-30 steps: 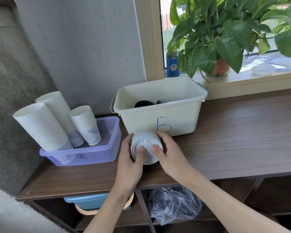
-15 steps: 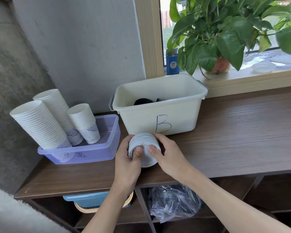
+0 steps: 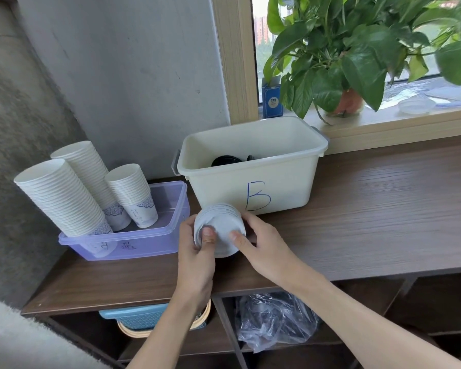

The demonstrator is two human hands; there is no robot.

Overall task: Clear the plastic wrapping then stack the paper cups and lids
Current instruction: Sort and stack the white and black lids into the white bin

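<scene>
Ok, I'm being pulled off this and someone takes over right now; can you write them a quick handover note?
Left hand and right hand: both grip one stack of white lids over the wooden top, in front of the white bin marked B.
Cups: three paper cup stacks lean in the purple tray.
Wrapping: crumpled clear plastic lies on the lower shelf.
Done: cups stacked, wrapping off the top.
Left: set the lids down, probably in the white bin, where dark lids lie.

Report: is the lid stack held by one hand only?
No, the left hand and the right hand both grip the lid stack.
</scene>
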